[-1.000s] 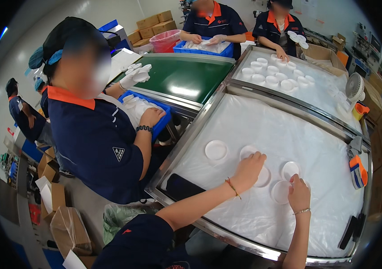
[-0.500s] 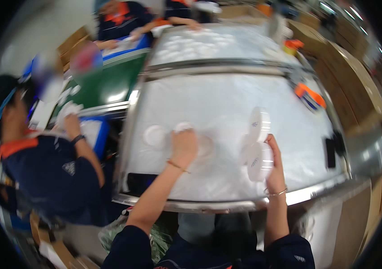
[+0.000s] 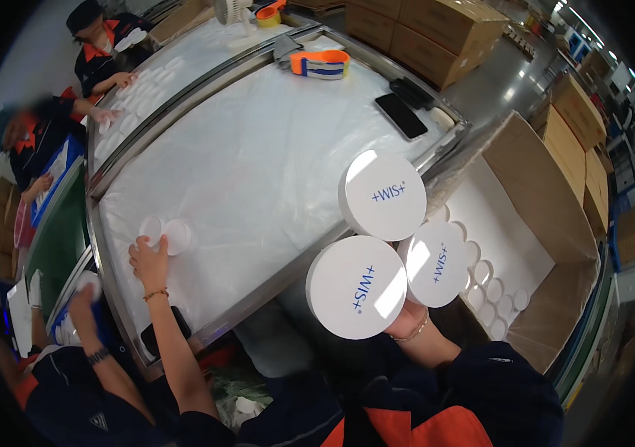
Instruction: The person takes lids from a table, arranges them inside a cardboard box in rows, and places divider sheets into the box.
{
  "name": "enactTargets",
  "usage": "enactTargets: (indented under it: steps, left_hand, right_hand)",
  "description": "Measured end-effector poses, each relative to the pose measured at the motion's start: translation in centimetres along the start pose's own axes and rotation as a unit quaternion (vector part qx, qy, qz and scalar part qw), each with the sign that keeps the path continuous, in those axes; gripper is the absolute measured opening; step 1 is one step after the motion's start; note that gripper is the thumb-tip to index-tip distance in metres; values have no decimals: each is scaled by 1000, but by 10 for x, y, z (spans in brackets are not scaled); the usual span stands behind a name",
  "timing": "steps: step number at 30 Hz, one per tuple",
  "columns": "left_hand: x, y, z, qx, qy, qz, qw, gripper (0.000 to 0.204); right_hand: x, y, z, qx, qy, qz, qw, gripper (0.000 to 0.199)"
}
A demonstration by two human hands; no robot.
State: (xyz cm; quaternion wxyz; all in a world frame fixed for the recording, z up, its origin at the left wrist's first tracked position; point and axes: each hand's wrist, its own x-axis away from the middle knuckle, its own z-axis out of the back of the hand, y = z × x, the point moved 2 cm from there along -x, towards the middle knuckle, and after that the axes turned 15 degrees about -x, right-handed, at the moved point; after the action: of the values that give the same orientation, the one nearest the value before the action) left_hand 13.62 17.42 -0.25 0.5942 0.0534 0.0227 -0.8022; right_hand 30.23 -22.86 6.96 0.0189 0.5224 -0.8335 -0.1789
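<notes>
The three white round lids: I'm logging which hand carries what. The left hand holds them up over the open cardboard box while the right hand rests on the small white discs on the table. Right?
Hands are swapped. The head view shows the right hand holding the three white round lids over the open cardboard box, and the left hand on the small white discs on the table.

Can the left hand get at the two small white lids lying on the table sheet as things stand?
Probably yes. The left hand already lies on the white sheet with its fingertips at the two small white lids, and nothing sits between them. The right hand, stacked with three large white lids, is off by the cardboard box.
</notes>
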Motion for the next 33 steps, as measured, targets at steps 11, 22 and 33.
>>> enactTargets:
  steps: [11,22,33]
  left_hand:
    - [56,65,0,60,135,-317,937,23]
    - [65,72,4,69,48,-370,925,31]
    - [75,78,1,119,3,-343,932,34]
  right_hand:
    - [44,-51,-5,35,2,68,997,39]
    - [210,-322,-38,848,348,344,204,25]
    - [343,-436,42,717,661,222,-1,23]
